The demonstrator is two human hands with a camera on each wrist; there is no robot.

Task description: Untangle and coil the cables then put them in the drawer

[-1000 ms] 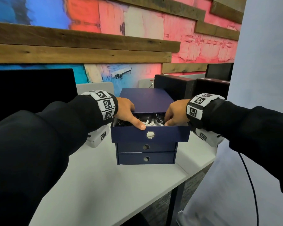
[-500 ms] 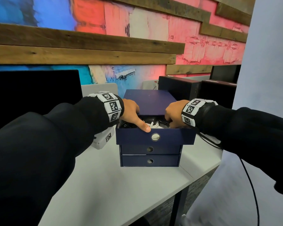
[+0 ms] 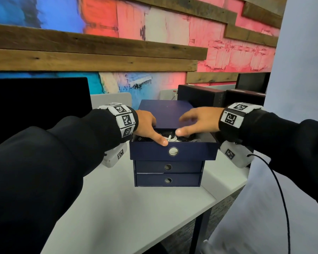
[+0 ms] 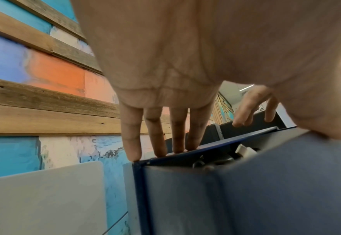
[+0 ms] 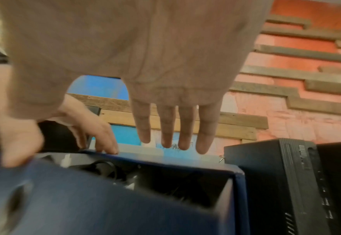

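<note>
Nearest the viewer, the white counter carries a dark blue drawer unit of 3 stacked drawers, and the top drawer is pulled out beneath both hands. The left hand is laid over the drawer's left side: its thumb is pressed on the front rim, while its straight fingers rest on the unit's top edge, apparently so that the light box is steadied while the drawer is handled. The left hand holds nothing. The right hand hovers just above the drawer's right half, fingers extended and relaxed, thumb pointing toward the left thumb; it grips nothing and seems placed either to tuck the contents down or to push the drawer shut. Between the 2 thumbs, inside the drawer, the cables are seen as a white coil lying against a darker coil; how neatly they are wound cannot be told. The task is judged nearly finished. Beyond the right hand, a black computer case stands beside the unit.
</note>
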